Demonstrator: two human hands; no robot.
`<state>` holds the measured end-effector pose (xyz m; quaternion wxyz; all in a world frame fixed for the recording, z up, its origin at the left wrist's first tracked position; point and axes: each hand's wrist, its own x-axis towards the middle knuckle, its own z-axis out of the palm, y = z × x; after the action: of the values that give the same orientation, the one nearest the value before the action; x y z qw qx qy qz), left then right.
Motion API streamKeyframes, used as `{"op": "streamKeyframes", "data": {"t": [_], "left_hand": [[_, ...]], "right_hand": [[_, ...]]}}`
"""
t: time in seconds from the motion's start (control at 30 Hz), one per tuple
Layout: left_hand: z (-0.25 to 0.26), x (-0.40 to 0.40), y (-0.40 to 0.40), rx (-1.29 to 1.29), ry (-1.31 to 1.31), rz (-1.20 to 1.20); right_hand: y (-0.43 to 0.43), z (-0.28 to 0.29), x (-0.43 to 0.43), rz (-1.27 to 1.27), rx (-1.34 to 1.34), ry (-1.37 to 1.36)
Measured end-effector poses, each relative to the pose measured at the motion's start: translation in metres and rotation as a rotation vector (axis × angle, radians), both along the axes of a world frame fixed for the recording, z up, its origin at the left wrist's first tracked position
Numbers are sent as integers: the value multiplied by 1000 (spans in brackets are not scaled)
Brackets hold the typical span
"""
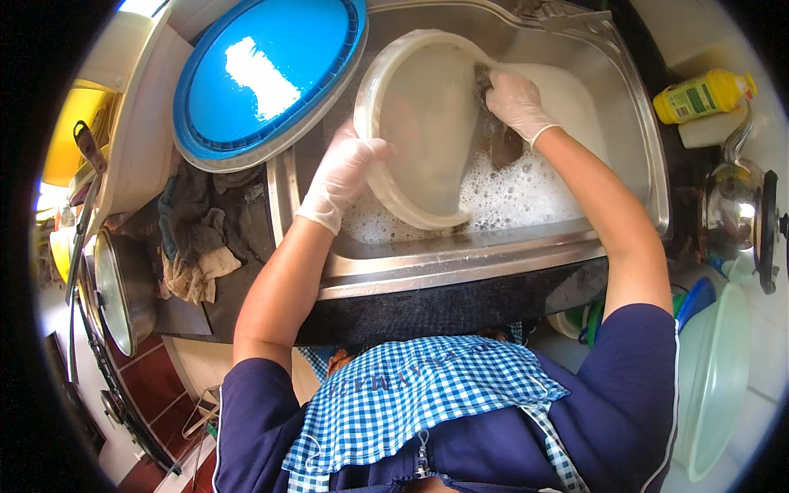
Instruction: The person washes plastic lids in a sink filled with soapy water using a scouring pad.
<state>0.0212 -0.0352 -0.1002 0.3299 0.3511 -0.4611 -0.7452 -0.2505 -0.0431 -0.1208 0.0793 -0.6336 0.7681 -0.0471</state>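
My left hand (354,163), in a thin translucent glove, grips the near-left rim of a round whitish plastic piece (425,123), either a lid or a shallow basin. This piece is tilted over a stainless steel sink (616,80), its lower edge meeting the suds. In my right hand (516,101), gloved as well, is a dark scouring pad (482,83), held at the piece's far right side. Cloudy soapy water (524,185) with foam lies in the sink. A dark patch shows through below my right hand; I cannot tell what it is.
A large blue round lid or tray (265,74) leans at the sink's left. Crumpled rags (200,246) lie on the dark counter. To the right are a yellow detergent bottle (703,97), a shiny metal kettle (730,203) and a pale green basin (715,382). A lidded pot (126,293) is at left.
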Motion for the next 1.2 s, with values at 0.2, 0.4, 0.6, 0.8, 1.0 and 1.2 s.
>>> {"op": "streamKeyframes", "data": {"t": [0.2, 0.4, 0.6, 0.8, 1.0, 1.2], "left_hand": [[0, 9, -2, -7, -183, -10], [8, 5, 5, -5, -163, -48], [2, 5, 0, 19, -114, -90], [4, -4, 5, -43, -39, -43], [-3, 4, 0, -12, -54, -14], [-10, 6, -2, -2, -115, 6]], "right_hand": [[-12, 27, 77, 578, -655, 131], [-25, 19, 37, 459, -617, 263], [6, -21, -11, 101, 129, 127], [-24, -7, -8, -5, 36, 35], [-32, 32, 76, 394, -507, -52], [29, 21, 99, 615, -533, -528]]}}
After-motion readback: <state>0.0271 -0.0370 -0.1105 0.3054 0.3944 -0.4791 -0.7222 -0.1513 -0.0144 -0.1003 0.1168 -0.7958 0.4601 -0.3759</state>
